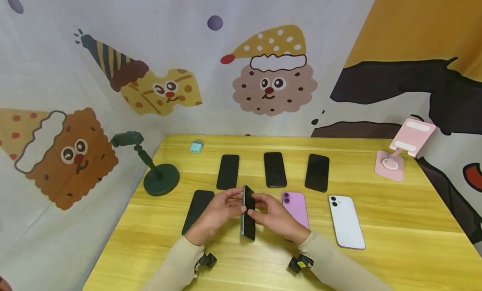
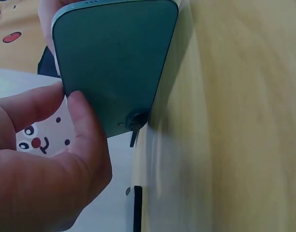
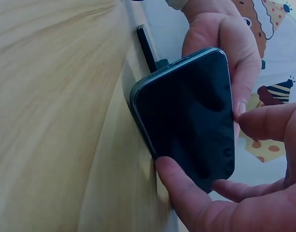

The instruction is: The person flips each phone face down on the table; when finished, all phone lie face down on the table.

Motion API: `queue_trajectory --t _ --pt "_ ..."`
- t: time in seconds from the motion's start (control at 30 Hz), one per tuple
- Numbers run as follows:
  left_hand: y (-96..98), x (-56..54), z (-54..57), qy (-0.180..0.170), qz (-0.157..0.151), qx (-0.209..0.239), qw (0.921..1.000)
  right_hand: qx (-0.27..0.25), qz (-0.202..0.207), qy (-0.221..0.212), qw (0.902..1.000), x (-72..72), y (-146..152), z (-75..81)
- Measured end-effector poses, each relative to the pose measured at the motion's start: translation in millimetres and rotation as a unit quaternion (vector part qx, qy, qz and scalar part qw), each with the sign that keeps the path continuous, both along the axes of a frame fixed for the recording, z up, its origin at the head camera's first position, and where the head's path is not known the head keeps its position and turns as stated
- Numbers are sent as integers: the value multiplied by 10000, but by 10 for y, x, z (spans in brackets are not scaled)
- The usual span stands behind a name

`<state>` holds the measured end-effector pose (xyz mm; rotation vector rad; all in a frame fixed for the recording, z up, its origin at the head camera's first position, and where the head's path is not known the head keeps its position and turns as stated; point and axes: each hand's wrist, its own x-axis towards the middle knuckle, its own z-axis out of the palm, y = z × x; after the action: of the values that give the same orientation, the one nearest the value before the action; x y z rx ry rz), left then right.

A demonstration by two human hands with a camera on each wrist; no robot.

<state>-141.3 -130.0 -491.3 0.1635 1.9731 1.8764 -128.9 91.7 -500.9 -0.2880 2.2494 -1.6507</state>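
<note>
A smartphone (image 1: 249, 230) stands tilted up on its long edge between my hands, its black screen towards the right. My left hand (image 1: 214, 217) pinches the upper edge with thumb and finger; the left wrist view shows the phone's plain greenish back (image 2: 114, 63). From the other side my right hand (image 1: 278, 220) holds it, its fingertips spread at the edges of the dark screen (image 3: 186, 106) in the right wrist view. Beside the left hand lies a black phone (image 1: 197, 209). A pink phone (image 1: 296, 207), back up, is partly hidden by the right hand.
Three dark phones lie in the back row: left (image 1: 228, 171), middle (image 1: 275, 169) and right (image 1: 317, 172). A white phone (image 1: 347, 222) lies at right. Further out are a dark green stand (image 1: 162, 180), a light-blue charger (image 1: 196, 147) and a pink stand (image 1: 389, 165).
</note>
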Motion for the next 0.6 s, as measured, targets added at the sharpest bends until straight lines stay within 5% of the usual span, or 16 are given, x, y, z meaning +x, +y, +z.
queue_trajectory --t 0.37,0.6 --pt "114 24 -65 -647 -390 471 9960 -474 272 -150 9984 -39 76 9" --pt "163 27 -92 -693 -787 675 9922 -987 59 -578 9934 -12 83 34"
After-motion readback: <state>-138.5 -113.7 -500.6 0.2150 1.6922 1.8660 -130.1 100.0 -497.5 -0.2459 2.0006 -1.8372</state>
